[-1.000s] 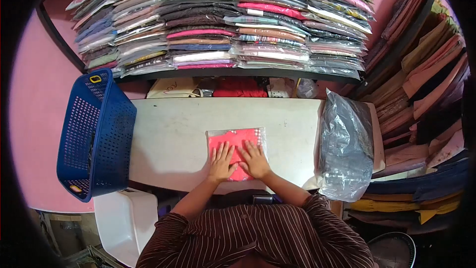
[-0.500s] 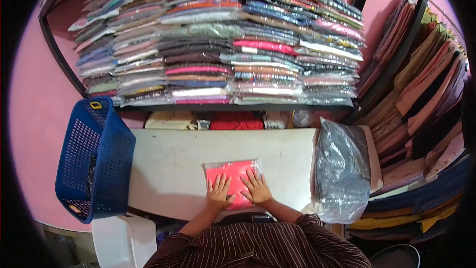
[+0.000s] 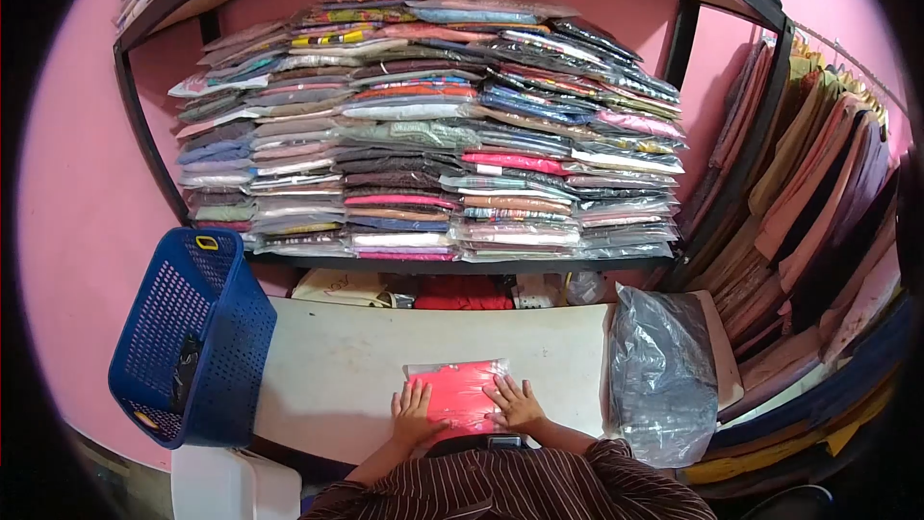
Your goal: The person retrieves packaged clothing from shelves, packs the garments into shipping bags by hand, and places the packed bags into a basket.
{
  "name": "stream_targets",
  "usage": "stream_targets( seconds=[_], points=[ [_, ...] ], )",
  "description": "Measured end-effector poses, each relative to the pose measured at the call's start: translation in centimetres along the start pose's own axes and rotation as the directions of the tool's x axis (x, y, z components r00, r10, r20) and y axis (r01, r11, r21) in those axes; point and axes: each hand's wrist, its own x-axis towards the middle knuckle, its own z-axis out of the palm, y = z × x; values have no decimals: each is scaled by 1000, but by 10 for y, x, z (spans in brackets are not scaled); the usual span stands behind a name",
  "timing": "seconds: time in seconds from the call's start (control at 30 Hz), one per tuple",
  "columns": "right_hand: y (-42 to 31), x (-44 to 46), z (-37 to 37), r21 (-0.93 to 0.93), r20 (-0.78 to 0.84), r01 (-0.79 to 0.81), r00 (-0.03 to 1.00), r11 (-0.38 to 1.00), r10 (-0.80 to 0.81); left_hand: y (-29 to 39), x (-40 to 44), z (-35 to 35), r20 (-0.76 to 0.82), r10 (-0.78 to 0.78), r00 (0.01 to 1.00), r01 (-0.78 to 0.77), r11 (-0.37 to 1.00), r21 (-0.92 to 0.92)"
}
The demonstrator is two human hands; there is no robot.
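Grip lying open on each side, the left hand (image 3: 413,416) and right hand (image 3: 520,409) are resting spread-fingered at the edges of the plastic-wrapped red packet (image 3: 462,395). It is lying near the front of the desk (image 3: 337,347), where uneven palm pressure could be skewing or creasing it.

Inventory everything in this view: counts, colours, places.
Flat plastic packet of cloth: one, red, table's near edge
Long table: one, white, centre
Perforated plastic basket: one, blue, table's left end
Unclear object: one, dark, inside basket
Plastic bin: one, white, below basket
Translucent plastic bag: one, grey, table's right end
Folded garments in plastic: many, mixed, on shelf
Framed shelf: one, black, behind table
Hanging garments: many, mixed, right
Stored items: several, red, cream, under shelf
Wall: one, pink, background
Striped shirt: one, dark brown, bottom
Left hand: one, bare, packet's left edge
Right hand: one, bare, packet's right edge
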Motion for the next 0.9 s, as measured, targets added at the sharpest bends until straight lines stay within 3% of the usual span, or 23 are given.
stream_targets(
  seconds=[0.1,0.13,0.2,0.3,0.37,0.43,0.47,0.5,0.57,0.6,0.63,0.67,0.73,0.8,0.83,0.9],
  points=[
    [5,4,-6,-52,161,-1,987,999,9,-16,-8,0,-7,-30,1000,30,1000,-10],
    [9,11,-12,-56,149,-3,989,998,11,-22,-12,2,-15,-75,997,74,997,-27],
    [20,25,-29,5,287,-165,945,986,157,-34,-19,6,-27,-111,993,110,993,-42],
    [52,69,-72,-9,65,-141,988,990,141,-42,-30,5,-69,-171,983,166,984,-62],
    [61,119,-143,-74,-261,-23,965,997,3,-42,-38,-3,-45,-149,988,145,987,-75],
    [50,172,-246,-39,-382,14,924,999,-28,-39,-40,-5,-53,-147,988,144,987,-67],
    [27,186,-310,-91,-567,147,805,985,-173,-40,-39,-6,-59,-145,988,141,988,-57],
    [35,219,-340,-158,-661,153,718,975,-220,-43,-39,-7,-69,-144,987,140,988,-57],
    [19,261,-425,-273,-737,116,613,955,-285,-45,-40,-3,-77,-111,991,107,993,-51],
    [14,282,-457,-363,-789,105,494,926,-365,-45,-40,-1,-83,-115,990,111,992,-52],
    [10,301,-485,-416,-790,42,478,909,-384,-44,-39,0,-89,-117,989,115,993,-22],
    [12,322,-509,-426,-788,32,478,904,-388,-44,-39,0,-94,-118,989,120,993,10],
    [11,347,-538,-466,-803,-133,480,875,-355,-43,-39,-4,-115,-129,985,125,991,-36],
    [11,363,-558,-429,-766,-234,606,872,-215,-40,-40,-9,-134,-144,980,133,987,-89],
    [12,368,-562,-434,-764,-223,604,873,-225,-40,-40,-11,-130,-139,982,125,987,-105],
    [15,375,-568,-398,-703,-310,708,863,-69,-41,-37,-13,-133,-139,981,123,985,-122]
  ],
)
